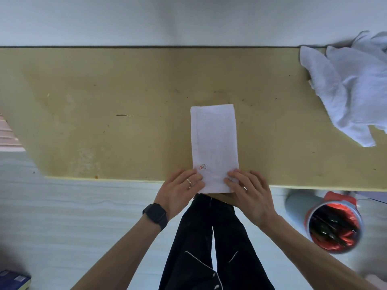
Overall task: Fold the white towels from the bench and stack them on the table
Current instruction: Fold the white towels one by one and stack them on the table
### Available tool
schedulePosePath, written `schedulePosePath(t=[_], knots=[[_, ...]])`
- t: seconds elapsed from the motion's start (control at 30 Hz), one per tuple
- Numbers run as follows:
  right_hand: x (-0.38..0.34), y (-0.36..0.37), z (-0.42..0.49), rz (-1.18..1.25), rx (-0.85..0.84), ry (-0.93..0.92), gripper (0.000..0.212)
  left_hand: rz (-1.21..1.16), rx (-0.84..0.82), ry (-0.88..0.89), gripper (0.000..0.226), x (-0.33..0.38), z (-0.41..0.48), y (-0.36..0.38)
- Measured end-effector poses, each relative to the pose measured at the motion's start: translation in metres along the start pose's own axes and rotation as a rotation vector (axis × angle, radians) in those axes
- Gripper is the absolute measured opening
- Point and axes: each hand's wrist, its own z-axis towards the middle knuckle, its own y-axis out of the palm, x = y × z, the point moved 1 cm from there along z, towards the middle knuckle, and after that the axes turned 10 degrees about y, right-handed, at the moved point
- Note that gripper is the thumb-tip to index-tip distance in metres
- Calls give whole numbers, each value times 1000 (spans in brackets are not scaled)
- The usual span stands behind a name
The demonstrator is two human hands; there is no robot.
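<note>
A white towel (214, 139) lies folded into a narrow strip on the yellow table (125, 114), its near end hanging a little over the front edge. A small red mark shows near its lower left corner. My left hand (182, 187) grips the near left corner of the towel, fingers on top. My right hand (247, 189) grips the near right corner the same way. A heap of unfolded white towels (351, 84) sits at the table's far right.
A grey bin with a red liner (333, 225) stands on the floor under the table's right side. A blue object (12, 280) lies at the bottom left of the floor. A wall runs along the table's far edge.
</note>
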Motion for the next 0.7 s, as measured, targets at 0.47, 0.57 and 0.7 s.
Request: schedulePosePath(t=[0.47, 0.57, 0.7], knots=[[-3, -58, 110, 725, -341, 782, 7, -924, -35, -964, 25, -46, 81, -66], [-4, -38, 140, 708, -312, 910, 4, -941, 41, -1021, 24, -67, 103, -53], [-8, -18, 159, 629, -247, 960, 13, -917, 113, -1161, 20, -80, 120, -34]])
